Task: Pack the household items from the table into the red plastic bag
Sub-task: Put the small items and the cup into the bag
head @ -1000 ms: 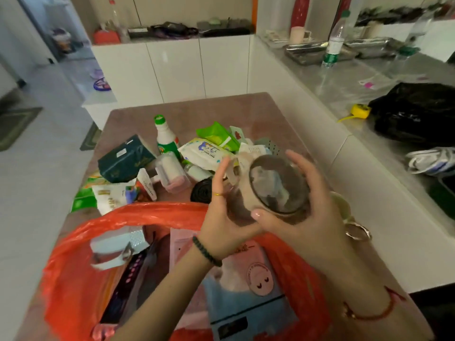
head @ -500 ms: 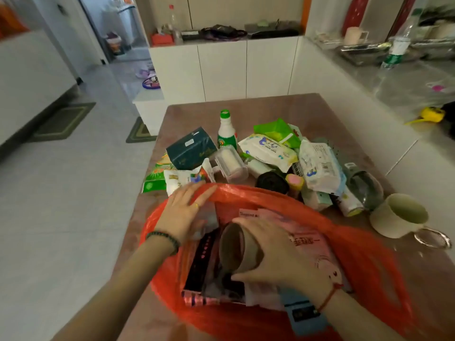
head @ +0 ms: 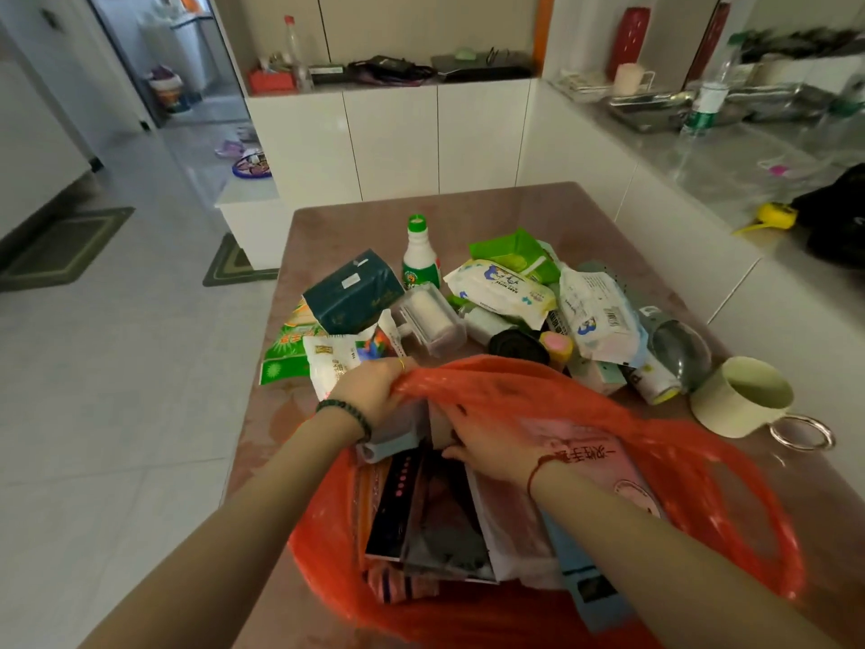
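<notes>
Pushed deeper into the red plastic bag since half a second ago with the right hand, knuckles now under the far rim. Shifted the left hand from a flat rest on the rim to a pinch of the red film, holding that edge up.

Cannot tell the right hand's grip: fingers veiled by the film, thumb showing below, a tan cup just beside them, contact hidden.

Bag at the near end of the brown table, mouth wide, packed with flat packets on edge:
- a black packet with pink dots
- a pink packet with printed characters
- a blue packet at the near side

Left on the table beyond the rim:
- a dark green box
- a green-capped white bottle
- a clear-cased lint roller
- a pack of baby wipes and a second wipes pack
- a black roll
- a pale green mug with a metal ring handle, right of the pile and near the bag's rim
</notes>
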Tool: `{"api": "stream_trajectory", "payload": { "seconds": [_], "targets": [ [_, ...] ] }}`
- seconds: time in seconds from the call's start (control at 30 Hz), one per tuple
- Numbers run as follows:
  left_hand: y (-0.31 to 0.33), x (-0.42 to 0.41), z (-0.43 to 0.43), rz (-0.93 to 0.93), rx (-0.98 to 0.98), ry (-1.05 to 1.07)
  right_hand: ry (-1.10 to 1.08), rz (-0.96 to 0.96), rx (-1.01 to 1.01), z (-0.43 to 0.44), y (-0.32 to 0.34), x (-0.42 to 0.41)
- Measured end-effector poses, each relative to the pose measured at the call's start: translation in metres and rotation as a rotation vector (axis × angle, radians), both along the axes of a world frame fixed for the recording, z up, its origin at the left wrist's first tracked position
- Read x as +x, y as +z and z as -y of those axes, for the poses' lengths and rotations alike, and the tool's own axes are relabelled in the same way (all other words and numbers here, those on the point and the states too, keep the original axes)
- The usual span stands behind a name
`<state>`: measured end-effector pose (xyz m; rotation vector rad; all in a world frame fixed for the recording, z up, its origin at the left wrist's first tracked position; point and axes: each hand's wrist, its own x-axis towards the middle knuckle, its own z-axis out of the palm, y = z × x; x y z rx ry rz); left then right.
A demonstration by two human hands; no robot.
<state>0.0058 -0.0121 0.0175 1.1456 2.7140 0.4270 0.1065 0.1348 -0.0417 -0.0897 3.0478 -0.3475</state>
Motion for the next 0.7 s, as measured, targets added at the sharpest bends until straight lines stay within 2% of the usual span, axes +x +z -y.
{"api": "stream_trajectory", "payload": {
  "seconds": [0.1,0.2,0.27,0.37,0.43,0.5,0.57,0.7],
  "targets": [
    [0.003,-0.002,0.007,0.039,-0.033,-0.025,0.061,-0.177,-0.152,-0.003,0.008,0.020],
    [0.018,0.003,-0.003,0.074,0.143,-0.103,0.140,-0.441,-0.297,-0.027,0.029,0.056],
    [0.032,0.014,-0.028,0.100,0.278,-0.139,-0.001,-0.606,-0.407,-0.057,0.047,0.081],
    [0.043,0.041,-0.086,0.171,0.399,-0.206,-0.412,-0.746,-0.533,-0.119,0.062,0.108],
    [0.041,0.064,-0.131,0.252,0.444,-0.227,-0.721,-0.707,-0.558,-0.161,0.061,0.122],
    [0.032,0.089,-0.176,0.366,0.440,-0.243,-0.961,-0.562,-0.558,-0.198,0.054,0.139],
    [0.022,0.113,-0.217,0.474,0.400,-0.257,-1.027,-0.444,-0.558,-0.225,0.043,0.155],
    [0.001,0.145,-0.280,0.676,0.316,-0.230,-1.014,-0.278,-0.482,-0.264,0.021,0.166]
  ]
}}
